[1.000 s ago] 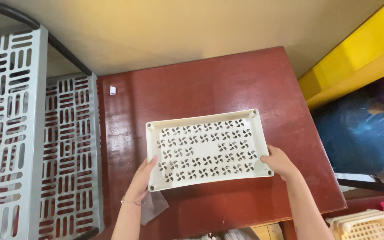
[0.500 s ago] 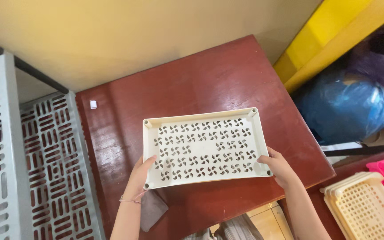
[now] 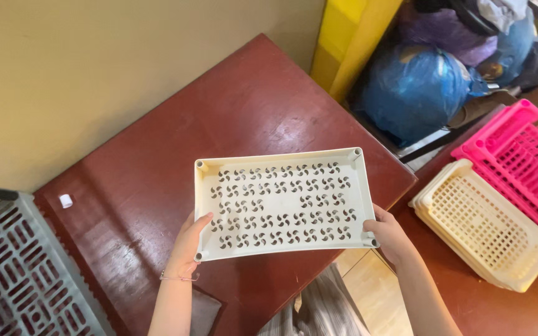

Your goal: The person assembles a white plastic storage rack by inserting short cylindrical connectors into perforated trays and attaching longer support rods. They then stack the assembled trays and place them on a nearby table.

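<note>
**You held the cream tray flat with two hands**

You held the cream tray (image 3: 284, 202) up over the dark red table (image 3: 157, 180), one hand at each short end. That was a good way to do it. A wide, thin tray tips easily, so a hand on each side kept it level. To do it well, I think you needed to grip both ends the same, not squeeze too hard, and keep the side with the little swirl holes facing you.

Your left hand (image 3: 188, 246) was at the near left corner. Its thumb lay on top of the rim and the other fingers were curled underneath, out of sight. So that hand was closed on the tray.

Your right hand (image 3: 390, 236) was at the near right corner. Its fingers were bent around the edge and clamped on it too.

A small white cap (image 3: 65, 200) sat on the table, well apart from the tray. A grey rack (image 3: 20, 280) stood to the left. A cream basket (image 3: 484, 224) and a pink basket (image 3: 521, 165) lay to the right, touching each other.
</note>
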